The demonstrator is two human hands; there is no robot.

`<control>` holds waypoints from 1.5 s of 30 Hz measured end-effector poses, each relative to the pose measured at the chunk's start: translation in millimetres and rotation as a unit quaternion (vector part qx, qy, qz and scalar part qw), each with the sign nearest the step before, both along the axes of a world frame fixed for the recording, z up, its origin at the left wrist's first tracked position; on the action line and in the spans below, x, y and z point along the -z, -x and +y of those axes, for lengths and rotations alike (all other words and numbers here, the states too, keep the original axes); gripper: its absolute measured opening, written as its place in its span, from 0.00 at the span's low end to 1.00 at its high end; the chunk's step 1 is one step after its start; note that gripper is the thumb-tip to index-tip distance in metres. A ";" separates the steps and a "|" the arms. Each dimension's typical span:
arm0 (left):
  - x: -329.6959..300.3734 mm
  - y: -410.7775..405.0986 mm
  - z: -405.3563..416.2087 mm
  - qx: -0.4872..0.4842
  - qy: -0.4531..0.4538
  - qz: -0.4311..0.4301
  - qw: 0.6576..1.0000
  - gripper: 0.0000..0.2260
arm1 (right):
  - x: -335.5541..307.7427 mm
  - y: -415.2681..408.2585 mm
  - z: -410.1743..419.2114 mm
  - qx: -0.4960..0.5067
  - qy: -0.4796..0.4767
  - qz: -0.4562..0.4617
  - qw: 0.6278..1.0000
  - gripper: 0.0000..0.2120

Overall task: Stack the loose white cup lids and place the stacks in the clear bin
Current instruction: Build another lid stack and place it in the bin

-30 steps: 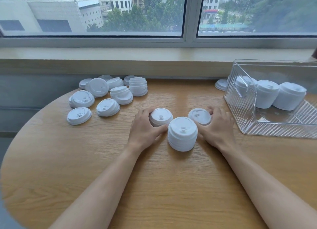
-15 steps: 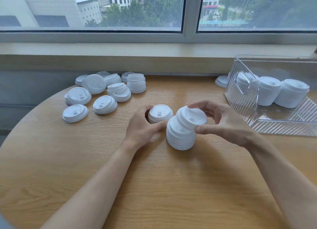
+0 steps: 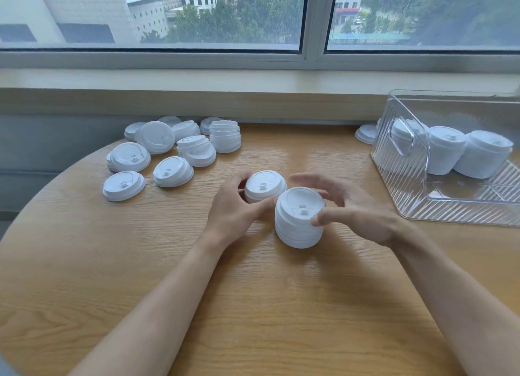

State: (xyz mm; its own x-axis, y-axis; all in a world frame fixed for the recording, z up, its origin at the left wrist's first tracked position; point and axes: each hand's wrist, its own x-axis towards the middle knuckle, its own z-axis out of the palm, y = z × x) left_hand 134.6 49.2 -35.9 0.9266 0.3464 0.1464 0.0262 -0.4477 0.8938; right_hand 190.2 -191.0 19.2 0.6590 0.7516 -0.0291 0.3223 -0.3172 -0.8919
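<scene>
The left hand (image 3: 235, 209) curls around a short lid stack (image 3: 264, 188); the right hand (image 3: 349, 206) hovers open around the taller centre stack (image 3: 299, 218). Light, slippery plastic: probably grip the stack's sides.

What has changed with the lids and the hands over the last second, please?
The right hand picked up the loose lid lying beside the tall stack, set it on top, and now opens around it. The left hand stays curled round the shorter stack. The loose lids at the left and the clear bin are unmoved.
</scene>
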 end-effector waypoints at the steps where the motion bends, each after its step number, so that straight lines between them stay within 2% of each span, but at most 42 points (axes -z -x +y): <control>1: -0.7 0.3 -0.4 0.000 0.007 -0.003 1.000 0.36 | 4.7 3.0 0.0 0.034 -0.036 0.007 0.999 0.34; 4: -2.6 1.1 -2.1 -0.007 0.036 -0.007 0.999 0.34 | 20.5 13.0 3.4 0.141 -0.131 -0.011 0.981 0.32; 6: -4.5 1.8 -2.5 -0.021 0.061 -0.017 0.998 0.31 | 28.8 18.9 7.3 0.176 -0.154 -0.026 0.972 0.32; 9: -14.1 4.5 -2.1 -0.037 0.097 -0.036 0.994 0.27 | 34.0 22.5 11.6 0.198 -0.158 -0.072 0.965 0.33; 12: -28.3 7.7 -5.9 -0.030 0.124 -0.053 0.990 0.31 | 34.3 24.6 13.3 0.209 -0.147 -0.124 0.959 0.39; 15: -45.1 13.1 -21.2 0.021 0.108 -0.060 0.992 0.32 | 35.9 28.4 18.1 0.209 -0.144 -0.164 0.953 0.45; 20: -55.9 19.4 -48.6 0.072 0.075 -0.042 0.994 0.30 | 33.1 30.9 20.9 0.220 -0.156 -0.146 0.952 0.51; 26: -59.2 23.4 -60.2 0.078 0.044 -0.031 0.996 0.32 | 34.4 29.6 11.0 0.240 -0.165 -0.155 0.944 0.45; 31: -58.9 27.9 -60.9 0.042 0.072 -0.036 0.996 0.31 | 36.1 28.1 10.2 0.226 -0.160 -0.190 0.942 0.40; 37: -51.5 31.2 -38.7 0.006 0.111 -0.040 0.993 0.33 | 37.6 20.6 -6.5 0.257 -0.192 -0.132 0.938 0.43; 41: -42.6 34.7 -33.5 0.011 0.105 -0.025 0.994 0.37 | 34.5 17.7 -13.2 0.293 -0.228 -0.116 0.921 0.37; 45: -33.4 37.4 -40.1 0.042 0.063 -0.024 0.997 0.35 | 32.9 16.2 -16.7 0.319 -0.265 -0.066 0.908 0.32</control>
State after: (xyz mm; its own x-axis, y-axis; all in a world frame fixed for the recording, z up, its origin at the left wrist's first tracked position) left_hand 97.3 9.1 -2.6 0.9461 0.2868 0.1507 -0.0501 -0.3300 0.9427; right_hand 174.0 -207.8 -13.7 0.9366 0.1012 0.3353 0.3384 -0.0143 -0.9409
